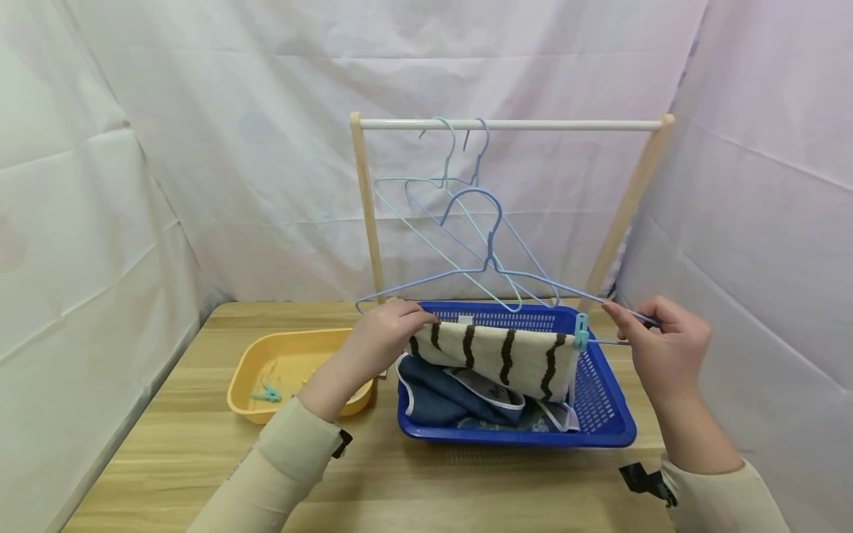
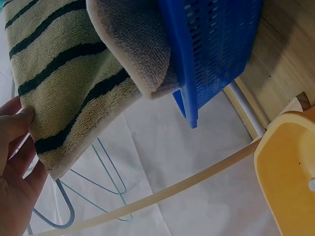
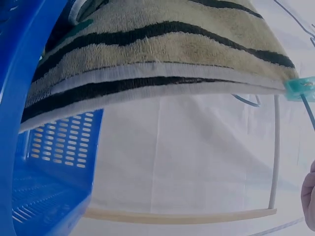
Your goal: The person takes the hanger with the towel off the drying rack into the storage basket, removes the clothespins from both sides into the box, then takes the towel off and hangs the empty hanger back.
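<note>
A cream towel with dark wavy stripes is draped over the lower bar of a blue hanger above the blue basket. At the towel's upper left corner my left hand pinches the cloth, thumb in front and fingers behind in the left wrist view. My right hand grips the hanger's right end. A teal clothespin clips the towel's right edge to the bar; in the right wrist view that clothespin sits at the towel's corner.
The blue basket holds dark blue cloth with white trim. On the left stands a yellow tray with a teal clothespin in it. Behind is a rack with a white rail, carrying a green hanger and another blue hanger.
</note>
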A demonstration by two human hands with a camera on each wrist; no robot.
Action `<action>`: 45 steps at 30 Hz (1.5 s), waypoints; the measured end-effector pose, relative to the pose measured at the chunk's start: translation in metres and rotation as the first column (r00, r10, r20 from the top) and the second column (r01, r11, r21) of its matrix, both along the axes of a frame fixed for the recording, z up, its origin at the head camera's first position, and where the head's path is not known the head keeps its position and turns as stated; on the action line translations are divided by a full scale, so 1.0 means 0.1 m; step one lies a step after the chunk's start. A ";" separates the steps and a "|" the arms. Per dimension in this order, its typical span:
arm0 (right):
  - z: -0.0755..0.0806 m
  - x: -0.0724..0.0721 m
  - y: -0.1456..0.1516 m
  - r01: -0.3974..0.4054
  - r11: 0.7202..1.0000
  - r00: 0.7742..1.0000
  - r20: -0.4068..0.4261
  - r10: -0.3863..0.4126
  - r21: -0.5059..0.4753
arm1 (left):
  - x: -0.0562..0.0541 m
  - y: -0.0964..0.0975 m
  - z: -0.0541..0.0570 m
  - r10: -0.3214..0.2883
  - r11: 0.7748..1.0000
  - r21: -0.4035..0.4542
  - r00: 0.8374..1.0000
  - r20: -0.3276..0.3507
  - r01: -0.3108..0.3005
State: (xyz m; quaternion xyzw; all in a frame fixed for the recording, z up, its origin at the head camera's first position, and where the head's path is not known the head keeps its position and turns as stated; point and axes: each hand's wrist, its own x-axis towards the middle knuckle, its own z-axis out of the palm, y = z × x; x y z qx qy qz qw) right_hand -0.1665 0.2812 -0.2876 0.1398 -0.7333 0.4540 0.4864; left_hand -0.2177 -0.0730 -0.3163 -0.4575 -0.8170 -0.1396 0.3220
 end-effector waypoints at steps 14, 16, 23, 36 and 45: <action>-0.06 -0.02 0.03 0.051 0.999 0.992 -0.118 -0.048 0.020 | 0.01 0.06 0.03 -0.036 0.999 0.012 0.999 0.023 0.036; -0.07 -0.03 0.03 0.039 0.999 0.991 -0.125 -0.037 0.012 | 0.01 0.12 0.04 -0.064 0.998 0.017 0.997 0.030 0.064; -0.05 -0.07 -0.01 0.036 0.999 0.993 -0.116 -0.035 0.000 | 0.03 0.36 0.12 -0.076 0.997 -0.004 0.995 0.068 0.076; -0.10 -0.17 -0.11 0.001 1.000 0.992 -0.127 -0.003 -0.014 | 0.11 0.69 0.24 -0.009 0.994 -0.109 0.981 0.193 0.031; -0.07 -0.20 -0.09 0.002 1.000 0.993 -0.119 -0.004 -0.014 | 0.08 0.99 0.33 -0.060 0.994 -0.079 0.987 0.152 0.073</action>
